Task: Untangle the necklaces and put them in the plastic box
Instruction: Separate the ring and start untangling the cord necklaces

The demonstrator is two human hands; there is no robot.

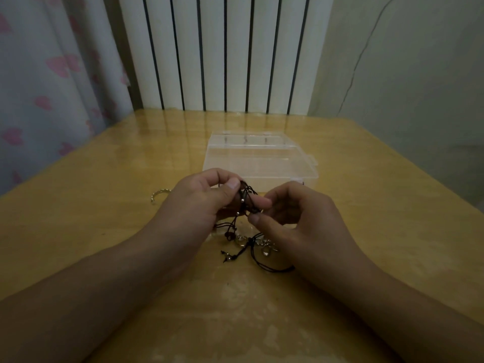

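Because the cords are knotted together, both hands work at the tangle just above the desk, close to the body where the eyes can follow each strand. The left hand pinches the upper part of the knot between thumb and curled fingers, apparently to hold it steady. The right hand pinches a strand beside it with thumb and forefinger, probably to tease it free. The two hands are almost touching, with the knot between them.

The rest of the necklaces hangs down from the grip and trails on the desk: black cords with small silvery charms, spread loosely so that the loose ends stay out of the way. How many necklaces there are I cannot tell.

The box lies just behind the hands, clear plastic, its lid open toward the wall, so a freed piece can be dropped in with a short reach. Nothing shows inside it yet.

A curved metal piece lies apart, left of the left hand.

The desk is glossy yellow wood with worn pale patches near the front. Behind it stand a white radiator, a curtain with pink hearts at left, and a plain wall at right. The light is dim.
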